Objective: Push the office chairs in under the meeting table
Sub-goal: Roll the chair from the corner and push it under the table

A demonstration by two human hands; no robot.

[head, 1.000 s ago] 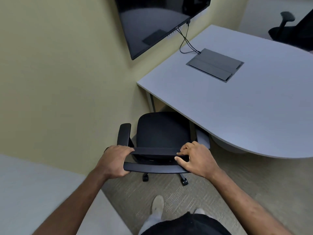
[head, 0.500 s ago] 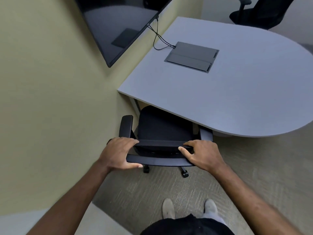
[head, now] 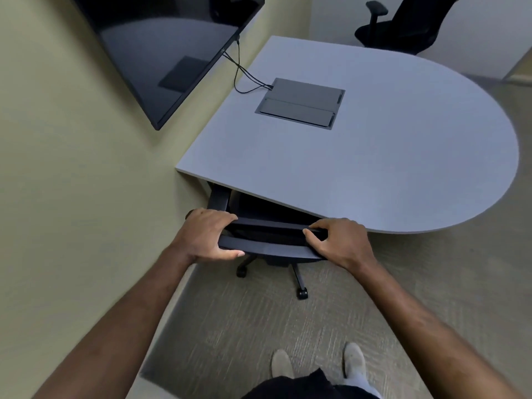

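Note:
A black office chair (head: 270, 249) stands at the near edge of the grey meeting table (head: 388, 168), its seat mostly hidden under the tabletop. Only the top of the backrest, one armrest and two castor legs show. My left hand (head: 205, 236) grips the left end of the backrest's top edge. My right hand (head: 338, 243) grips the right end. A second black office chair (head: 403, 27) stands at the far side of the table, away from it.
A large dark screen (head: 161, 44) hangs on the yellow-green wall at left, with cables running to a dark cable box (head: 299, 102) set in the tabletop. The wall lies close on the chair's left. Carpet stretches to the right. My feet (head: 316, 367) are behind the chair.
The chair has rolled forward with both hands on its backrest, so the seat that showed before now lies under the tabletop. I have stepped closer to the table.

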